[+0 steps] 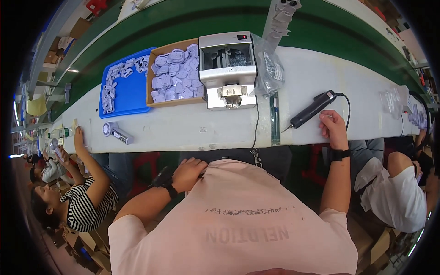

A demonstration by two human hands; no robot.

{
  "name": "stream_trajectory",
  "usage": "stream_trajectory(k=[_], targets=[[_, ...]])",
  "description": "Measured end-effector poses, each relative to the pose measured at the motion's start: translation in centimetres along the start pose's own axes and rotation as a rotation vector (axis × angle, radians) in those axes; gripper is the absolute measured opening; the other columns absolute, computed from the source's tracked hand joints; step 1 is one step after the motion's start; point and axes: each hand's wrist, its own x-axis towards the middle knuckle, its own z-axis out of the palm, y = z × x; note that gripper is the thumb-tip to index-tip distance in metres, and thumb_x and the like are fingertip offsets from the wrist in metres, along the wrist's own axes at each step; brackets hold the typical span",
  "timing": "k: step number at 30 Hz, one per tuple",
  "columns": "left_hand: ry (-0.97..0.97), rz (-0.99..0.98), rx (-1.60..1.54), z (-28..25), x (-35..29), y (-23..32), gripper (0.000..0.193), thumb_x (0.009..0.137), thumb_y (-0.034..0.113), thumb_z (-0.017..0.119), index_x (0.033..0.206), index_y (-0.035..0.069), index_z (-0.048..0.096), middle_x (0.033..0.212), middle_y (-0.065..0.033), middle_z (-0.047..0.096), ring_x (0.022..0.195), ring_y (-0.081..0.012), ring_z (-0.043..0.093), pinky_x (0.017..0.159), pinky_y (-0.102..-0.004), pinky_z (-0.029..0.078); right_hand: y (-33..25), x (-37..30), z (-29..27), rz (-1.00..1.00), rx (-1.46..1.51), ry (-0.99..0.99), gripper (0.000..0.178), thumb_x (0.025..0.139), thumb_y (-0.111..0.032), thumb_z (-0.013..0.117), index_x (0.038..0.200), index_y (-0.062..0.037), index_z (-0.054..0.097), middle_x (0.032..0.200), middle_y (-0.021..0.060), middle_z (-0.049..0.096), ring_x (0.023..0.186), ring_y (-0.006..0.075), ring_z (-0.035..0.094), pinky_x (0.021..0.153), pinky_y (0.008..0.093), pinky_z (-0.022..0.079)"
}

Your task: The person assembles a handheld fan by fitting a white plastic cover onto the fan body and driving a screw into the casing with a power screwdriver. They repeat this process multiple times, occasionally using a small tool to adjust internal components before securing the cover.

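probably stiff, weighty and best held mid-barrel, the screwdriver [313,109] is lying beside the right hand's [334,123] empty, curled fingers [327,122].

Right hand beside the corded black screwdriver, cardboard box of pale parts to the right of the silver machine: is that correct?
Not quite: the head view shows the cardboard box of pale parts to the left of the silver machine. The right hand is indeed beside the corded black screwdriver.
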Motion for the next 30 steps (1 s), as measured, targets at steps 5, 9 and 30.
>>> stream_trajectory(k=[5, 9, 30], targets=[[-0.062, 0.05, -0.147, -0.8, 0.2, -1.3, 0.042, 0.085, 0.019, 0.079, 0.123, 0.011, 0.064, 0.116, -0.0112, 0.067, 0.115, -0.0359, 0.062, 0.1, -0.0497, 0.048, -0.5, -0.4, 0.3, 0.025, -0.005, 0.025, 0.022, 0.099, -0.022, 0.074, 0.113, -0.0064, 0.069, 0.072, 0.0005, 0.065, 0.049, 0.0066, 0.05, 0.045, 0.0229, 0.035], [0.009, 0.05, -0.049, 0.5, -0.3, -0.5, 0.039, 0.086, 0.022, 0.078, 0.121, 0.01, 0.065, 0.113, -0.0123, 0.068, 0.113, -0.0362, 0.063, 0.098, -0.049, 0.049, -0.1, -0.6, 0.3, 0.035, -0.002, 0.019, 0.023, 0.098, -0.022, 0.074, 0.114, -0.0066, 0.069, 0.073, 0.0002, 0.065, 0.05, 0.0064, 0.05, 0.045, 0.0226, 0.035], [-0.188, -0.136, -0.133, -2.1, 1.7, 0.6, 0.048, 0.089, 0.034, 0.073, 0.125, 0.002, 0.07, 0.115, -0.024, 0.075, 0.107, -0.0385, 0.074, 0.092, -0.0469, 0.055, 0.3, 0.2, 0.1, 0.001, 0.036, 0.002, 0.029, 0.093, -0.023, 0.079, 0.111, -0.0037, 0.067, 0.076, 0.0049, 0.069, 0.054, 0.0107, 0.062, 0.048, 0.0265, 0.048]])
